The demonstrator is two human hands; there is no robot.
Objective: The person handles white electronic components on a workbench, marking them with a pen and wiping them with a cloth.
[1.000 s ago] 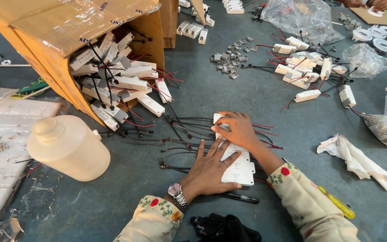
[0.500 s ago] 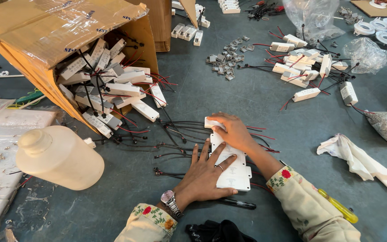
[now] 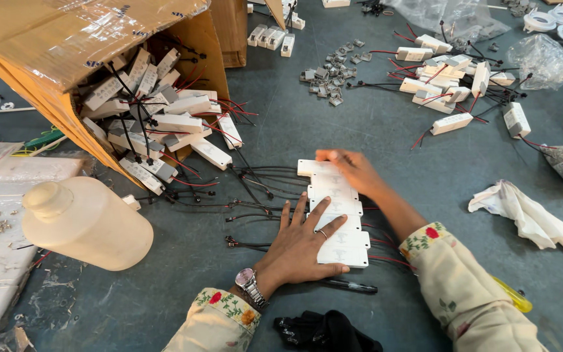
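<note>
Head view: a row of white boxes is being squared up on the grey table, in front of the tipped carton. The left hand is being pressed flat, fingers spread, on the near boxes; the right hand is lying open against the far end. Even pressure is advised, with the wires kept trailing left, untangled.

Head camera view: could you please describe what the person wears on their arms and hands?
Both arms wear cream sleeves with an embroidered floral cuff of red flowers and green leaves. The left hand is bare apart from a ring on one finger, and a metal wristwatch with a pinkish dial sits at its wrist. The right hand shows no ring or watch.
</note>
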